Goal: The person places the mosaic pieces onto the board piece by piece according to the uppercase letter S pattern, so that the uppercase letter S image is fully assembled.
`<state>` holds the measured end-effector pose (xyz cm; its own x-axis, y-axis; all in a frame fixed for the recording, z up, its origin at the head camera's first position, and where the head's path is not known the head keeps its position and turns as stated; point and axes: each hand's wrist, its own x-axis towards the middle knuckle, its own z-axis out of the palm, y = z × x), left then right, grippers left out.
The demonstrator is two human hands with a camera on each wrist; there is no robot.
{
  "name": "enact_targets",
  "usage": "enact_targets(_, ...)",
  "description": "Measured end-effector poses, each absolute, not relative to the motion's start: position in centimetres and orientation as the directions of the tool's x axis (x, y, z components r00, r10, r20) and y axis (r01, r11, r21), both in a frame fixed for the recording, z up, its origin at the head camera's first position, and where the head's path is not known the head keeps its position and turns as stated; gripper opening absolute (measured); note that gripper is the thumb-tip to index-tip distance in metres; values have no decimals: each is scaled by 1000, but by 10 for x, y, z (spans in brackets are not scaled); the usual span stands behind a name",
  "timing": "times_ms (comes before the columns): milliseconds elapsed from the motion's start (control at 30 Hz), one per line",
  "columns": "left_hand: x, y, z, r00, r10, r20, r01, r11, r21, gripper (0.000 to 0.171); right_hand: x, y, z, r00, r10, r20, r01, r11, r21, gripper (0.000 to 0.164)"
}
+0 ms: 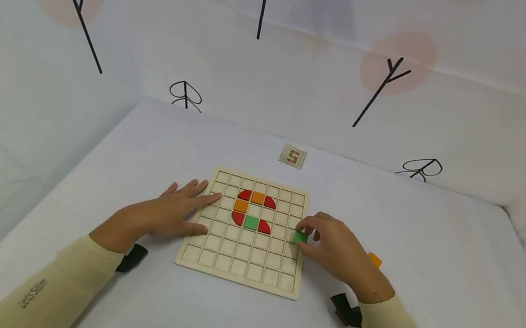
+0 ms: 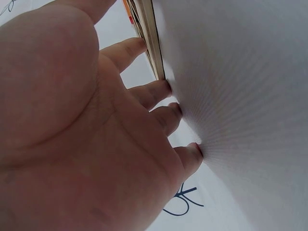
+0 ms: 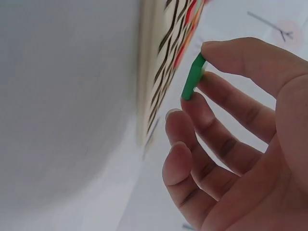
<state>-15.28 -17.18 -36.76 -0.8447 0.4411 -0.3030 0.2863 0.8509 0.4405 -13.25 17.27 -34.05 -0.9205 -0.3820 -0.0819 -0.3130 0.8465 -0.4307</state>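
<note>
A pale wooden grid board (image 1: 221,263) lies on the white table. On it, red curved tiles (image 1: 265,227), orange square tiles (image 1: 258,198) and a green square tile (image 1: 251,223) form a partial shape. My left hand (image 1: 173,210) is spread at the board's left edge, its thumb and index finger over the rim. In the left wrist view other fingertips (image 2: 192,153) touch the tabletop. Between thumb and fingers my right hand (image 1: 334,250) pinches a green square tile (image 3: 194,77), held above the board's right edge.
Behind the board lies a small pattern card (image 1: 292,156) with a gridded figure. An orange tile (image 1: 374,260) rests on the table, partly hidden by the right hand. Black straps or devices (image 1: 348,310) show near both wrists. Patterned white cloth (image 1: 280,86) rises at the back.
</note>
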Motion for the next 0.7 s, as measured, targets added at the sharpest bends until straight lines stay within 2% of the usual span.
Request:
enact_targets(333, -152, -172, -367, -847, 440, -299, 288, 851, 438, 80, -134, 131, -341, -894, -435, -108, -352, 830, -432, 21)
enact_targets(700, -153, -172, -368, -843, 445, -301, 297, 853, 429, 81, -137, 114, -350, -870, -484, -95, -401, 806, -434, 23)
